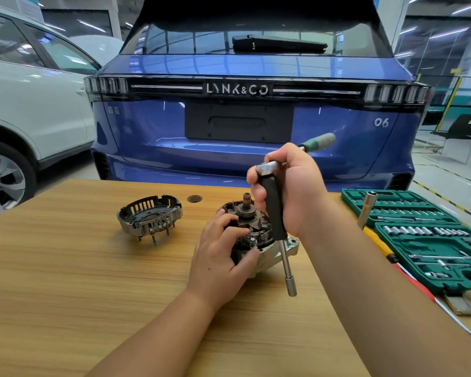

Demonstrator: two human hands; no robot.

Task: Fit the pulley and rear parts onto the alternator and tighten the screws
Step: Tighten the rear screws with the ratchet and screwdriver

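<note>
The alternator (pixel 267 254) stands on the wooden table (pixel 93 281) with its shaft pointing up and its windings exposed. My left hand (pixel 218 251) grips its left side, fingers curled over the top and thumb on the housing. My right hand (pixel 291 186) holds a ratchet (pixel 267 167) fitted with a black-sleeved extension bar (pixel 276 213); the silver socket tip (pixel 291 287) hangs in the air in front of the alternator. The green ratchet handle (pixel 320 141) sticks out behind my hand. The slotted rear housing (pixel 150 216) lies apart, to the left.
An open green socket set case (pixel 433 257) lies at the right table edge with a tall socket (pixel 367 210) standing by it. A yellow-handled tool (pixel 378 243) lies beside the case. A blue car (pixel 242 110) stands close behind the table, a white car (pixel 25 104) at left.
</note>
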